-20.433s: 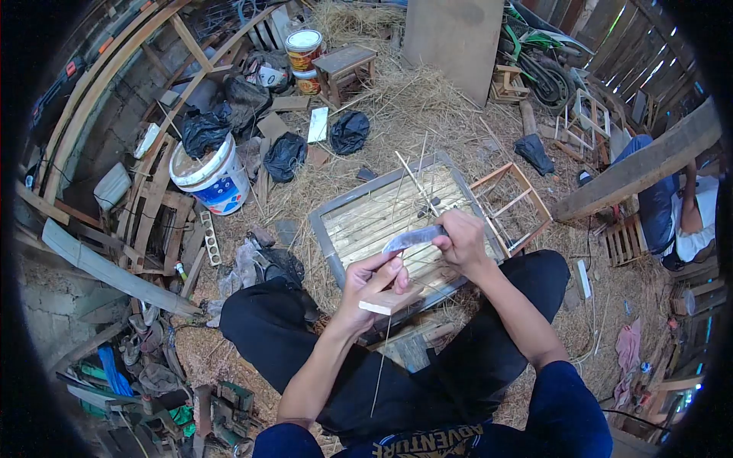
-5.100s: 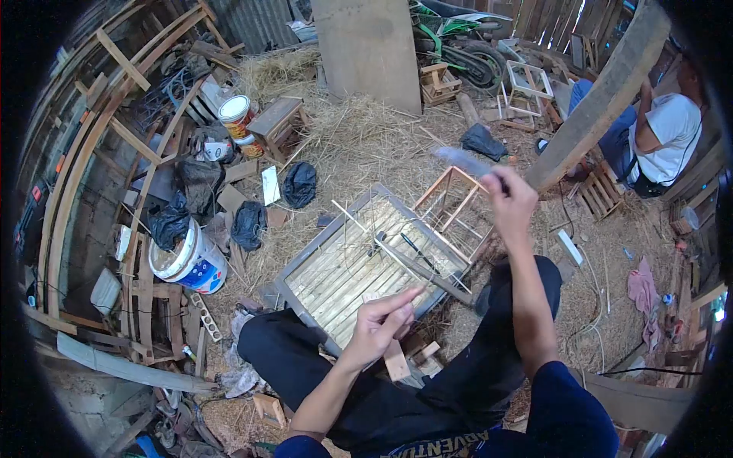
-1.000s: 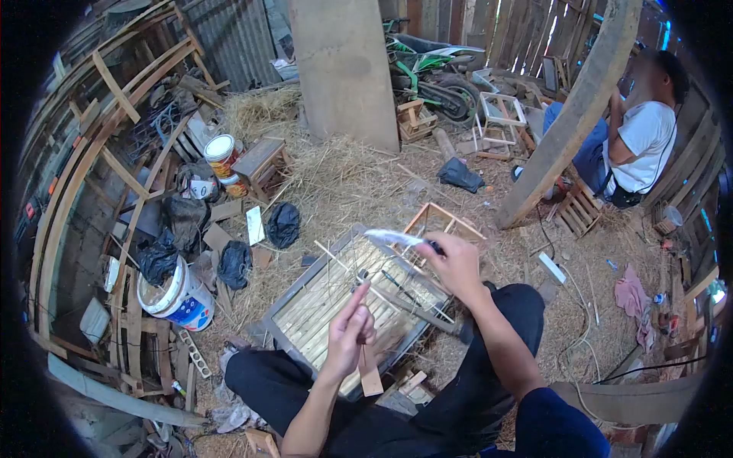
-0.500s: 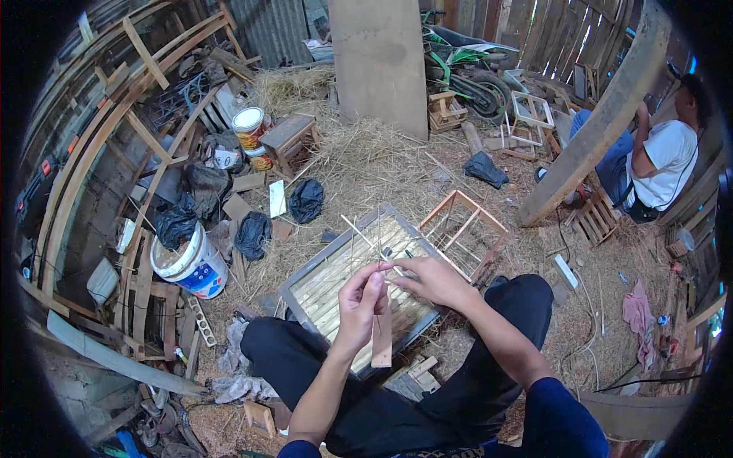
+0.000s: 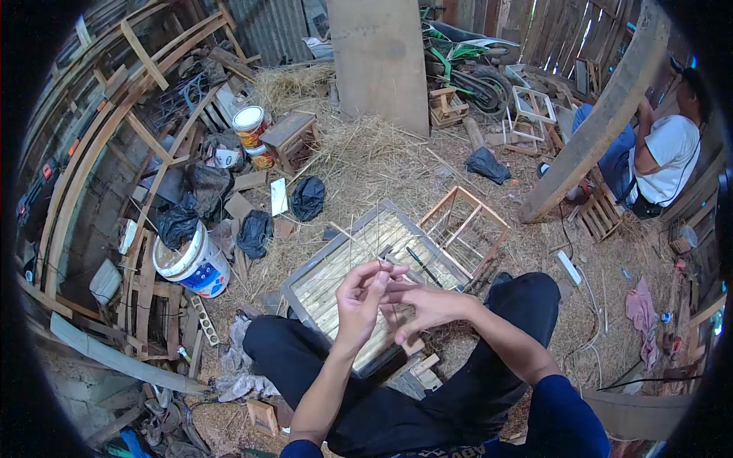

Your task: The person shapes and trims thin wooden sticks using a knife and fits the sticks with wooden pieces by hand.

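My left hand (image 5: 359, 307) is raised over a low slatted table (image 5: 305, 305), its thumb and fingers pinched on a thin strand that is hard to make out. Close beside it on the right, my right hand (image 5: 437, 307) has its thumb hanging down, apart from its fingers, whose tips come near the left hand. Under the right hand shows part of a narrow wooden strip (image 5: 413, 346), mostly covered; I cannot tell whether that hand touches it. A thin dark rod (image 5: 421, 265) and a pale stick (image 5: 355, 238) lie on the tabletop.
An open wooden frame (image 5: 475, 229) stands against the table's right side. White bucket (image 5: 200, 267), black plastic bags (image 5: 254, 233) and scrap wood are at left. A wooden post (image 5: 592, 130) leans at right, near a seated person (image 5: 664, 160). A motorbike (image 5: 473, 76) stands behind.
My right hand has moved down and its thumb has swung away from the pinch. The wooden strip has shifted right and is more covered. My left hand stays pinched in nearly the same place.
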Available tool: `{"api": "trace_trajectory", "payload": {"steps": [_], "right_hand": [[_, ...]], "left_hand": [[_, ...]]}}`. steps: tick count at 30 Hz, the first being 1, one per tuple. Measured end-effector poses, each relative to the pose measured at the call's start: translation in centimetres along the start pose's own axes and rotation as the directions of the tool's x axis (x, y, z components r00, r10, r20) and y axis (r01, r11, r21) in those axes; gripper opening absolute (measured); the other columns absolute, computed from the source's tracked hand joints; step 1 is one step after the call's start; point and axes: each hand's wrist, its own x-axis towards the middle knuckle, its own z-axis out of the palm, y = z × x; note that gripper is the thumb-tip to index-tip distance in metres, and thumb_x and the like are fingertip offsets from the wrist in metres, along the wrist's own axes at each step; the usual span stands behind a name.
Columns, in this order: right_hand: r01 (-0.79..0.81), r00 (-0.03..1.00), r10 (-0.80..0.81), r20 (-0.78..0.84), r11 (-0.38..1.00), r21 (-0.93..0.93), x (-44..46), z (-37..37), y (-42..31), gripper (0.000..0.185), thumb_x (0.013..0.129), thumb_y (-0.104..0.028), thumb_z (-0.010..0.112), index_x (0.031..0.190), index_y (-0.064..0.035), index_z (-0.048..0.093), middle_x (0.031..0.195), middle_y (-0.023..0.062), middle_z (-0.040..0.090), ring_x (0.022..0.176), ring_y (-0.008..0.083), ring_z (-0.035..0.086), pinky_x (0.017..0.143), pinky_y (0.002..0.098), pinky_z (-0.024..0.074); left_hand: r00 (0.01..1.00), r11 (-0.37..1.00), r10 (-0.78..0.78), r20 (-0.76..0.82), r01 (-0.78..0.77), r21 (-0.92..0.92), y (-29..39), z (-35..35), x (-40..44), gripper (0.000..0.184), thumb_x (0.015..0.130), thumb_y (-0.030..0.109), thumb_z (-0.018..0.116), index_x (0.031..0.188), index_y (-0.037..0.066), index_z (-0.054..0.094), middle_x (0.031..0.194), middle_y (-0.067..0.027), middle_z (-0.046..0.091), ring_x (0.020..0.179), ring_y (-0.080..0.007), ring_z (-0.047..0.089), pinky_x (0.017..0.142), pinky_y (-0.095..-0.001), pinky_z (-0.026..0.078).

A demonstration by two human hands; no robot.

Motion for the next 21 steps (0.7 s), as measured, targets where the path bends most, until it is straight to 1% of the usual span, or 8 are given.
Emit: {"api": "trace_trajectory", "payload": {"steps": [3,6,9,10,13,14,17,21], "right_hand": [[0.055,0.998,-0.055,-0.010,0.998,0.009,-0.6,-0.3,0.2,0.073,0.086,-0.053,0.073,0.140,-0.0056,0.054,0.132,0.0182,0.060,0.123,0.0314,0.058,0.100,0.0424,0.0486],[-0.032,0.996,0.055,-0.076,0.959,0.282,-1.0,-0.3,0.8,0.045,0.098,-0.039,0.064,0.124,-0.0024,0.063,0.106,0.0146,0.069,0.102,0.0257,0.068,0.089,0.0387,0.0536],[0.019,0.967,0.062,-0.245,0.949,0.315,-1.4,-0.3,1.4,0.030,0.106,-0.024,0.053,0.115,0.0027,0.063,0.086,0.0106,0.071,0.084,0.0186,0.071,0.077,0.0349,0.0562],[0.000,0.966,0.089,-0.244,0.939,0.343,-1.8,-0.6,1.2,0.030,0.107,-0.022,0.051,0.111,0.0050,0.063,0.088,0.0113,0.071,0.082,0.0169,0.071,0.075,0.0329,0.0570],[0.099,0.914,0.142,-0.380,0.830,0.548,-2.8,-0.8,1.2,0.035,0.108,-0.025,0.048,0.110,0.0063,0.061,0.088,0.0119,0.071,0.079,0.0180,0.071,0.073,0.0315,0.0580],[0.124,0.905,0.157,-0.396,0.792,0.598,-3.4,-1.3,1.1,0.037,0.109,-0.028,0.045,0.111,0.0059,0.060,0.086,0.0130,0.070,0.078,0.0194,0.071,0.071,0.0318,0.0589],[0.259,0.790,0.173,-0.589,0.776,0.576,-4.3,-2.4,1.3,0.038,0.109,-0.030,0.044,0.113,0.0042,0.059,0.083,0.0128,0.069,0.076,0.0194,0.072,0.069,0.0324,0.0587],[0.373,0.479,0.252,-0.841,0.809,0.455,-4.5,-4.2,1.5,0.044,0.108,-0.040,0.043,0.110,0.0013,0.057,0.074,0.0105,0.067,0.065,0.0200,0.070,0.061,0.0301,0.0565]], "left_hand": [[0.998,0.994,0.068,-0.007,-0.067,0.086,0.0,0.5,0.6,0.017,0.102,0.015,0.059,0.114,0.003,0.061,0.111,-0.0203,0.071,0.099,-0.0229,0.069,0.093,-0.0382,0.053],[0.994,0.992,0.102,-0.030,-0.100,0.070,-0.6,0.1,1.1,0.018,0.102,0.015,0.059,0.114,0.002,0.061,0.114,-0.0203,0.071,0.103,-0.0234,0.068,0.098,-0.0396,0.050],[0.979,0.975,0.205,-0.020,-0.202,0.088,-1.0,0.3,1.5,0.019,0.102,0.010,0.058,0.118,-0.001,0.062,0.122,-0.0233,0.068,0.117,-0.0280,0.065,0.104,-0.0388,0.049],[0.988,0.978,0.156,0.022,-0.157,0.137,-0.9,0.1,1.6,0.034,0.103,0.016,0.057,0.133,0.000,0.056,0.130,-0.0226,0.064,0.125,-0.0283,0.060,0.109,-0.0403,0.043],[0.996,0.979,0.078,0.034,-0.083,0.184,-0.9,1.0,1.9,0.050,0.104,0.023,0.057,0.148,0.002,0.044,0.140,-0.0210,0.058,0.132,-0.0272,0.053,0.111,-0.0413,0.040],[0.994,0.964,0.018,0.104,-0.045,0.262,-1.5,0.3,2.0,0.063,0.103,0.029,0.058,0.155,0.004,0.033,0.147,-0.0187,0.051,0.136,-0.0261,0.048,0.112,-0.0416,0.038],[0.988,0.894,-0.112,0.104,0.054,0.444,-2.7,0.6,1.7,0.066,0.102,0.029,0.060,0.156,0.004,0.031,0.150,-0.0185,0.047,0.135,-0.0256,0.048,0.109,-0.0400,0.040],[0.984,0.840,-0.161,0.082,0.094,0.534,-3.6,2.0,1.4,0.068,0.102,0.030,0.061,0.157,0.004,0.030,0.152,-0.0177,0.043,0.136,-0.0262,0.045,0.105,-0.0392,0.043]]}}
